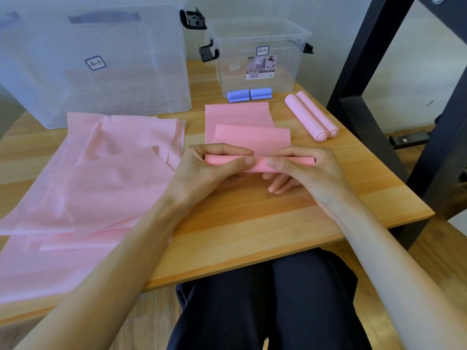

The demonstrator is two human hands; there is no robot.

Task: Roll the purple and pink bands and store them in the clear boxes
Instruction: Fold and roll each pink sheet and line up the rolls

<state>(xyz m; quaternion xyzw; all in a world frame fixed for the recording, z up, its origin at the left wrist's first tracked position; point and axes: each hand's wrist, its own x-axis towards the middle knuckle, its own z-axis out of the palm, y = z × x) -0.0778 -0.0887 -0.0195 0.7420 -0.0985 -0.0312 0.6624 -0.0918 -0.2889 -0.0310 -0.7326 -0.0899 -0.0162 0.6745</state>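
Note:
A pink band (242,122) lies flat on the wooden table (252,218), its near end wound into a roll (217,159). My left hand (202,173) and my right hand (308,170) both grip that roll, thumbs on top and fingers curled behind it. Two finished pink rolls (310,116) lie side by side at the right. Two purple rolls (249,94) sit in front of the small clear box (257,56). A large clear box (96,61) stands at the back left. A heap of loose pink bands (101,168) covers the table's left side.
A black metal frame (366,72) rises just right of the table. Both clear boxes carry black latches (193,20). My dark-trousered legs (265,299) sit below the table's near edge.

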